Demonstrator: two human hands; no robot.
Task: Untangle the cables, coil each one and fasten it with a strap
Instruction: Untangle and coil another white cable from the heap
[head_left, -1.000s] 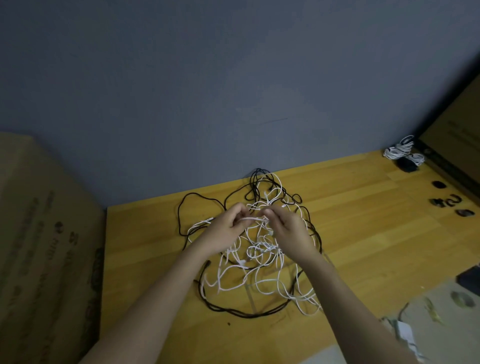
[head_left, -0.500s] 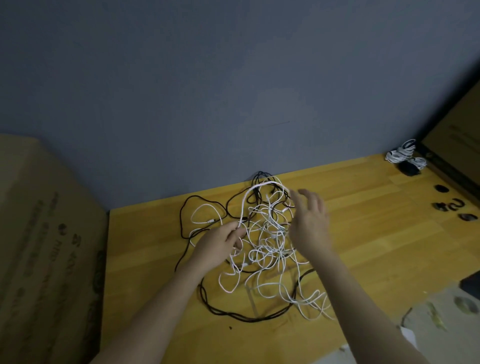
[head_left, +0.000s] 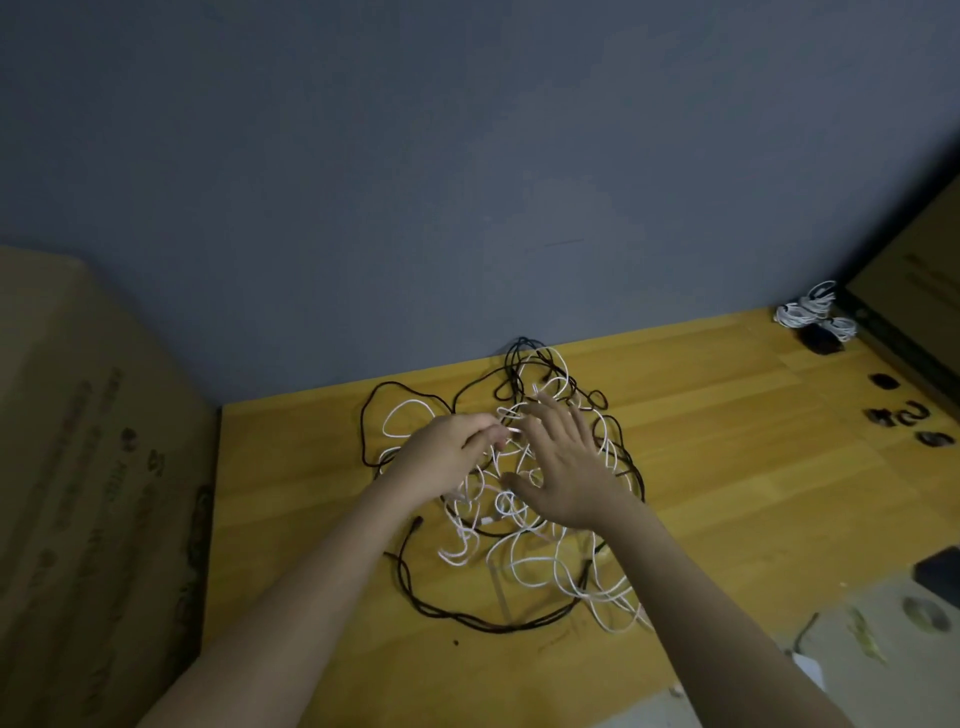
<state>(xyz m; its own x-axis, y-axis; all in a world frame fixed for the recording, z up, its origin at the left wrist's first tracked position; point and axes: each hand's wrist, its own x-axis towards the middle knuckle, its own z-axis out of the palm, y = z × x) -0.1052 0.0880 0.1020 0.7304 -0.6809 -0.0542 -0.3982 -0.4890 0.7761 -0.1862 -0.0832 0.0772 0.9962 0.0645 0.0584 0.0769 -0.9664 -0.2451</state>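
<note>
Box: cardboard box (head_left: 98, 467) stands at the left edge of the bench (head_left: 727, 467), untouched.
Left hand: left hand (head_left: 441, 457) pinches a white strand near the top of the tangle, grip clamped on it between thumb and fingertips, much as it did half a second ago.
Tangle: white cables (head_left: 524, 525) and a black cable (head_left: 467, 618) lie knotted together mid-bench, close to the grey wall; the white loop that stood raised a moment ago now lies lower.
Right hand: right hand (head_left: 566, 473), which pinched the same strand a second ago and then lifted off, now comes down over the heap with fingers spread and straight, grip apart, holding nothing.
Meaning: the two-handed pull has given way to a search for a new strand; no cable looks free yet, so untangling seems barely begun.
Finished work: coiled white cables (head_left: 810, 312) rest in the far right corner, well apart from the heap.
Straps: small dark pieces (head_left: 904, 415), probably straps, wait along the right side.
</note>
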